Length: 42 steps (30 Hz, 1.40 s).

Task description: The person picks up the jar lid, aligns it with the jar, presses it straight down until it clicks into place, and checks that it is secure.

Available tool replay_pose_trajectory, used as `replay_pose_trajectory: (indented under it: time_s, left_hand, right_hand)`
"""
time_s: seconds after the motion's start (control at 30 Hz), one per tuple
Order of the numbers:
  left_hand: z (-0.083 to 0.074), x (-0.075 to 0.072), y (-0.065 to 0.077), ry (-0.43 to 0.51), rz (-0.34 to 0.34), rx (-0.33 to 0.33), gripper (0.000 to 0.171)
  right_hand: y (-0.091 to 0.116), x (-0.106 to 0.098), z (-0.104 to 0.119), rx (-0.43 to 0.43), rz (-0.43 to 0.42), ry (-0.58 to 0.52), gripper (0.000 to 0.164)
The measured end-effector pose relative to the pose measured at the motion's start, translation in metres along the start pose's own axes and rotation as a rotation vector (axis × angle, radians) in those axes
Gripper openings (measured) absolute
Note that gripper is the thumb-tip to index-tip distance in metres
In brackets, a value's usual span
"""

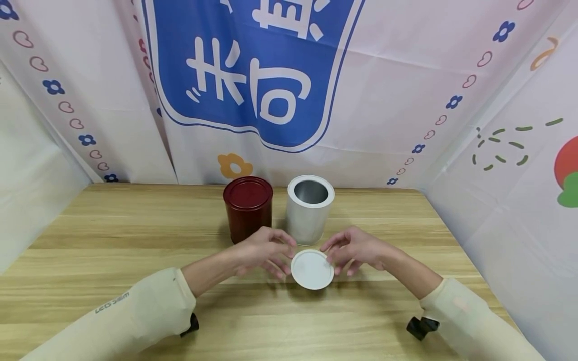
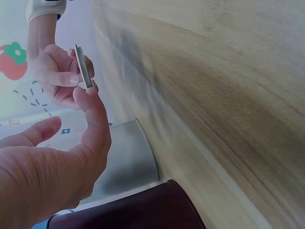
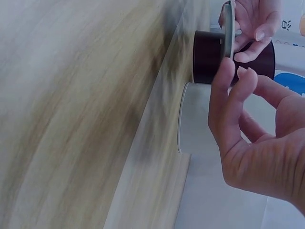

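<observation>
A round white lid [image 1: 312,269] is held above the table between the two hands, its flat face towards the head camera. My left hand [image 1: 267,250] holds its left edge with the fingertips, and my right hand [image 1: 356,250] pinches the right edge. From the left wrist, the lid [image 2: 83,67] shows edge-on, with the right hand's thumb on one side and fingers behind. Just beyond the hands stands a white can [image 1: 306,223], upright and uncovered, with its grey inside showing. To its left is a dark red can [image 1: 247,215] with its top covered; the left hand overlaps its base.
The wooden table [image 1: 253,321] extends around the cans and in front of the hands. Behind it hangs a white printed cloth [image 1: 384,100] with a blue sign, and similar cloth walls close in both sides.
</observation>
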State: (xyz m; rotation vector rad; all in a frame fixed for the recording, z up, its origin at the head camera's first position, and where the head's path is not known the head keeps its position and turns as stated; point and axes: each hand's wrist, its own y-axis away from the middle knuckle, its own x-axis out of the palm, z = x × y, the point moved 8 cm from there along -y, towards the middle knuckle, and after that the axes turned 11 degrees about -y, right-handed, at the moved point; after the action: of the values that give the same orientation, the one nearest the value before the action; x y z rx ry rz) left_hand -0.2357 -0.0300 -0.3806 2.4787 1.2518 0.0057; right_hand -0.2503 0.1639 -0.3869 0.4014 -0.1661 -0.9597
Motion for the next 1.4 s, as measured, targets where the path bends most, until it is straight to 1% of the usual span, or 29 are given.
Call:
replay_pose_trajectory:
  time_s: [0.27,0.47,0.73,0.97,1.13,1.4]
  left_hand:
    - [-0.005,-0.003,0.000,0.028,-0.024,-0.001,0.032]
    - [-0.012,-0.005,-0.001,0.040,-0.038,0.010,0.030]
    - [-0.021,-0.004,-0.006,0.031,-0.054,0.031,0.031]
    - [-0.028,-0.006,-0.010,0.002,-0.091,0.014,0.028]
    - [-0.036,-0.010,-0.010,-0.021,-0.125,0.011,0.027]
    - [-0.045,-0.015,-0.009,-0.027,-0.142,0.019,0.025]
  right_hand:
    - [-0.002,-0.003,0.001,-0.022,-0.063,0.006,0.036]
    - [0.000,-0.006,0.010,-0.053,-0.096,0.005,0.036]
    - [0.006,-0.007,0.025,-0.099,-0.100,-0.003,0.038]
    - [0.010,-0.010,0.040,-0.143,-0.104,0.006,0.037]
    - [0.011,-0.012,0.049,-0.156,-0.114,0.011,0.035]
    - [0.013,-0.011,0.058,-0.170,-0.115,0.011,0.036]
